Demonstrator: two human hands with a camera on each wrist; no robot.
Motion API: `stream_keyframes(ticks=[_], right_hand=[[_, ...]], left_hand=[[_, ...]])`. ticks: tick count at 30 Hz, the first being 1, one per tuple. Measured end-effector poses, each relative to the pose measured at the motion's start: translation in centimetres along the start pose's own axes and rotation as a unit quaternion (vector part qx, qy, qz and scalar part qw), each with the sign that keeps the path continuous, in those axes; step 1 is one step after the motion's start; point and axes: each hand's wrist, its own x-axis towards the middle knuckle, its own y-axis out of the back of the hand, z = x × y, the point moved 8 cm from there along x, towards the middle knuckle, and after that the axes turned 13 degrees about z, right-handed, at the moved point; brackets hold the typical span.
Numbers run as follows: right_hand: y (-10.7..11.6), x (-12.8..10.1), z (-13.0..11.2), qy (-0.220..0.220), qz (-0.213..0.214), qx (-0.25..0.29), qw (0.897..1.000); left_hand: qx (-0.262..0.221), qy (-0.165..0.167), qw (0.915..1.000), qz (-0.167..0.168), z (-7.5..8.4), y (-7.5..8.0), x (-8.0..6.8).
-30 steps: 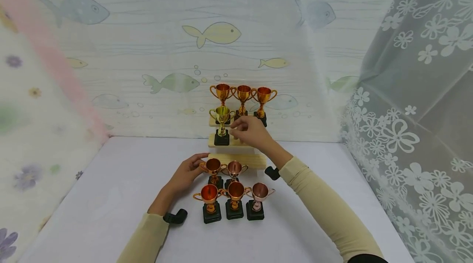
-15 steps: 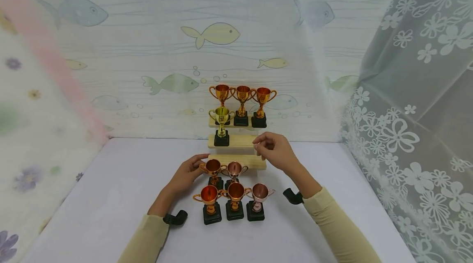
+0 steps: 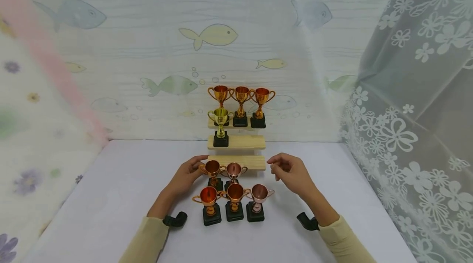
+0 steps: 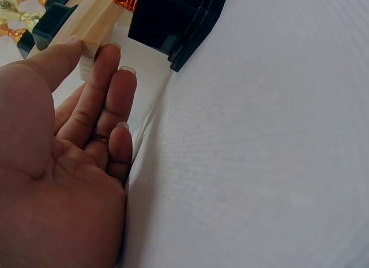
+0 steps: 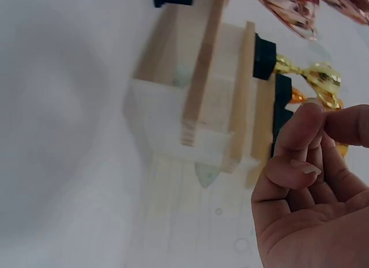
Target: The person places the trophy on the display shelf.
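A stepped wooden shelf (image 3: 244,142) stands at the back of the white table (image 3: 111,197). Three copper trophies (image 3: 241,101) fill its top step, and one gold trophy (image 3: 220,117) stands at the left of the middle step. Several copper trophies (image 3: 235,193) sit in two rows on the table in front. My left hand (image 3: 190,169) lies with straight fingers beside the back-left trophy (image 3: 212,168), its fingertips (image 4: 109,55) by the shelf's corner (image 4: 95,26). My right hand (image 3: 282,168) hovers right of the rows, fingers loosely curled and empty; the right wrist view shows its fingers (image 5: 311,141) before the shelf (image 5: 202,112).
A fish-patterned wall (image 3: 207,49) rises right behind the shelf. A flowered lace curtain (image 3: 414,111) hangs along the right side and a pale flowered cloth (image 3: 33,123) along the left. White table surface lies on both sides of the trophies.
My right hand has drawn back from the shelf's middle step, down and to the right, holding nothing. The gold trophy stays on that step. My left hand has not moved.
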Motion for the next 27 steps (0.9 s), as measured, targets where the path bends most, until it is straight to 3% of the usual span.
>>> stream_keyframes(ticks=[8, 19, 27], right_hand=[[-1.3, -2.7, 1.4, -0.007, -0.066, -0.007, 0.998], [-3.1, -4.3, 1.9, 0.056, -0.139, -0.026, 0.988], [-3.9, -5.0, 1.9, 0.036, -0.163, -0.024, 0.986]], left_hand=[[-0.009, -0.005, 0.9999, -0.005, 0.3, 0.0, 0.1], [-0.002, -0.012, 0.9999, -0.007, 0.1, 0.0, 0.2], [0.002, -0.007, 0.9999, -0.009, 0.2, 0.0, 0.0]])
